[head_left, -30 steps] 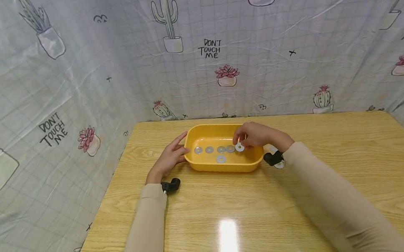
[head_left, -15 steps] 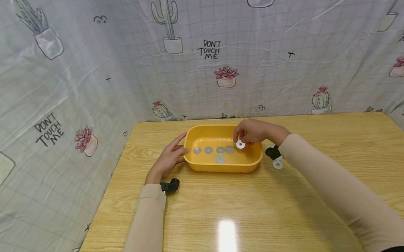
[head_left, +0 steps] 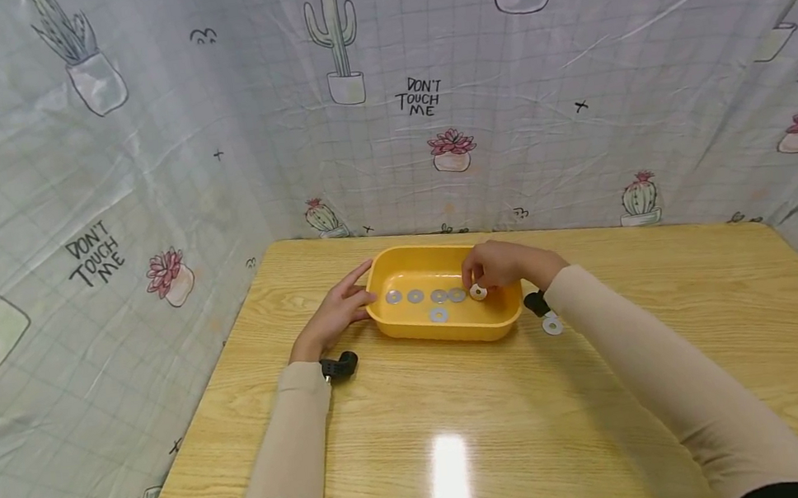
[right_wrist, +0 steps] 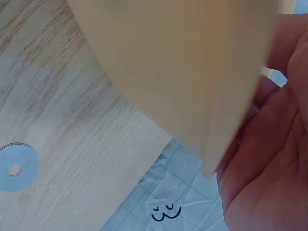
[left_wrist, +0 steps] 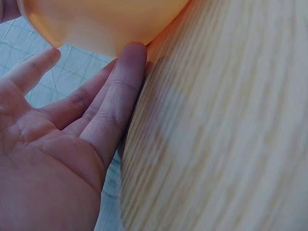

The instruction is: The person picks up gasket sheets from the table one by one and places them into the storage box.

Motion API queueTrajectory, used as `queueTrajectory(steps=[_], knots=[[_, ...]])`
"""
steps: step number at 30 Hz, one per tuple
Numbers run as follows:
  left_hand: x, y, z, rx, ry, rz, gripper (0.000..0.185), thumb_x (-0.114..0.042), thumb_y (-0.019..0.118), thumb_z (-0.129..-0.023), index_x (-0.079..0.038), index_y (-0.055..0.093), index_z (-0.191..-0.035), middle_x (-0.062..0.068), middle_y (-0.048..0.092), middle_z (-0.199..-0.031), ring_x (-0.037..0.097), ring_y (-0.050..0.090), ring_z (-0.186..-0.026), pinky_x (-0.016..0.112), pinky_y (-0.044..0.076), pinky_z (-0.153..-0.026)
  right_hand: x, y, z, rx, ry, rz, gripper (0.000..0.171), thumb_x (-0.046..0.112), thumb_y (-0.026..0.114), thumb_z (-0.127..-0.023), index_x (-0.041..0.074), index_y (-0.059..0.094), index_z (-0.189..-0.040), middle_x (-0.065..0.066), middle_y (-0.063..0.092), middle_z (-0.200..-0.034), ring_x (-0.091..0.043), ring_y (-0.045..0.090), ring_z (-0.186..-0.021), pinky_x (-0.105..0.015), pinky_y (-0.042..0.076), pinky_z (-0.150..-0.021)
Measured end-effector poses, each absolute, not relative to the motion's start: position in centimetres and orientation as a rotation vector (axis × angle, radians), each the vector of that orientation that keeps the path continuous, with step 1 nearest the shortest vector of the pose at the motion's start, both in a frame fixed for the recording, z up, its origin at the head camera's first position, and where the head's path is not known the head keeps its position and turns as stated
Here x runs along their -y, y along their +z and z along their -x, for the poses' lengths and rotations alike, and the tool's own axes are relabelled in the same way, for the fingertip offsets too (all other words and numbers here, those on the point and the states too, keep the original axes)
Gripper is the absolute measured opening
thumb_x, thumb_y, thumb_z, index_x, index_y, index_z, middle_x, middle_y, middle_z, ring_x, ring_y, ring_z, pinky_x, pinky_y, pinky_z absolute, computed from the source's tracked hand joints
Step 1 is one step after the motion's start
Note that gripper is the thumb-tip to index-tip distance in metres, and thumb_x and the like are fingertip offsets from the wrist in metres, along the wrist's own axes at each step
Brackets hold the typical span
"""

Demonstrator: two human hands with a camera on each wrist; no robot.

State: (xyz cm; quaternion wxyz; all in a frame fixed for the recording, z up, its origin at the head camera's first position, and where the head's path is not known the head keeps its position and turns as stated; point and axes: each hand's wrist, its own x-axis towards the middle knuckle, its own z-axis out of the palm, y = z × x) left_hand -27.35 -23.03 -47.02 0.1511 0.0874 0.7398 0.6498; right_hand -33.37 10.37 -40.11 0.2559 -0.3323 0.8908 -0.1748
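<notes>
Six flat, ring-shaped grey washers (head_left: 433,298) were in a yellow tray (head_left: 447,333), which stood toward the back of a wood-grain table (head_left: 366,469). Five made a row from left to right across the tray; one lay in front of that row, nearer the viewer. A person's right hand (head_left: 494,264) reached into the tray, fingers curled and close together, pinching the rightmost washer (head_left: 480,298); whether that washer touched the tray's floor could not be told. The left hand (head_left: 334,311), its fingers fairly straight and spread apart, touched the tray's left end. Another washer (right_wrist: 26,159) lay on the table just beside the tray's right end. Both arms wore beige sleeves (head_left: 636,353), with a small black device (head_left: 340,367) at each wrist. Behind the table was a pale cloth (head_left: 505,136) printed with potted cacti and the words "Don't touch me".
</notes>
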Motion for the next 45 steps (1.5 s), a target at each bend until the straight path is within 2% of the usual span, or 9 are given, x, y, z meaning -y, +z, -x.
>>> queueTrajectory(steps=[7,15,21,28,33,40,45], knots=[[22.8,-47.1,27.4,-2.124,1.867,-0.246,0.065,-0.013,0.056,-0.105,-0.033,0.031,-0.162,0.026,0.051,-0.144,0.04,0.059,-0.127,0.034,0.061,-0.094,-10.7,-40.3,33.1,-2.488,-0.498,0.951,0.02,-0.004,0.062,-0.093,0.006,0.076,-0.103,-0.012,0.071,-0.101,-0.02,0.06,-0.082,-0.028,0.054,-0.075],[22.8,-47.0,27.3,-2.134,1.854,-0.244,0.065,-0.014,0.055,-0.106,-0.034,0.03,-0.162,0.025,0.05,-0.145,0.041,0.057,-0.13,0.036,0.061,-0.095,-11.9,-39.3,32.9,-2.536,-0.637,0.893,0.021,0.004,0.059,-0.1,0.003,0.072,-0.116,-0.014,0.07,-0.107,-0.022,0.063,-0.086,-0.031,0.057,-0.076],[22.8,-47.0,27.3,-2.145,1.846,-0.235,0.065,-0.015,0.054,-0.106,-0.035,0.03,-0.162,0.025,0.05,-0.144,0.04,0.059,-0.128,0.037,0.06,-0.096,-14.1,-37.8,31.9,-2.574,-0.977,0.819,0.024,0.012,0.061,-0.103,-0.003,0.068,-0.121,-0.023,0.068,-0.105,-0.035,0.065,-0.085,-0.032,0.057,-0.074],[22.8,-47.3,27.4,-2.15,1.842,-0.24,0.065,-0.015,0.055,-0.106,-0.036,0.03,-0.162,0.025,0.051,-0.144,0.039,0.059,-0.127,0.034,0.061,-0.095,-18.5,-39.2,30.3,-2.663,-1.406,0.607,0.031,0.027,0.059,-0.105,0.003,0.066,-0.123,-0.008,0.066,-0.099,-0.025,0.063,-0.082,-0.026,0.058,-0.074],[22.8,-47.3,27.4,-2.142,1.854,-0.247,0.065,-0.014,0.055,-0.105,-0.035,0.03,-0.162,0.026,0.05,-0.145,0.041,0.058,-0.129,0.035,0.06,-0.096,-21.4,-42.1,29.2,-2.684,-1.602,0.406,0.034,0.032,0.059,-0.105,0.002,0.065,-0.12,0.002,0.064,-0.091,-0.025,0.062,-0.082,-0.023,0.058,-0.072],[22.7,-47.3,27.4,-2.145,1.836,-0.234,0.065,-0.015,0.055,-0.106,-0.036,0.029,-0.162,0.025,0.049,-0.146,0.041,0.058,-0.13,0.038,0.059,-0.099,-24.0,-45.7,28.0,-2.708,-1.471,0.221,0.044,0.035,0.059,-0.105,-0.002,0.062,-0.126,-0.023,0.063,-0.11,-0.016,0.062,-0.081,-0.027,0.06,-0.071],[22.7,-47.2,27.5,-2.142,1.85,-0.243,0.065,-0.014,0.054,-0.106,-0.034,0.03,-0.162,0.025,0.05,-0.145,0.041,0.058,-0.13,0.036,0.06,-0.096,-24.4,-46.5,27.7,-2.677,-1.328,0.202,0.037,0.03,0.059,-0.105,-0.002,0.061,-0.125,-0.02,0.063,-0.105,-0.018,0.06,-0.079,-0.026,0.054,-0.063]])
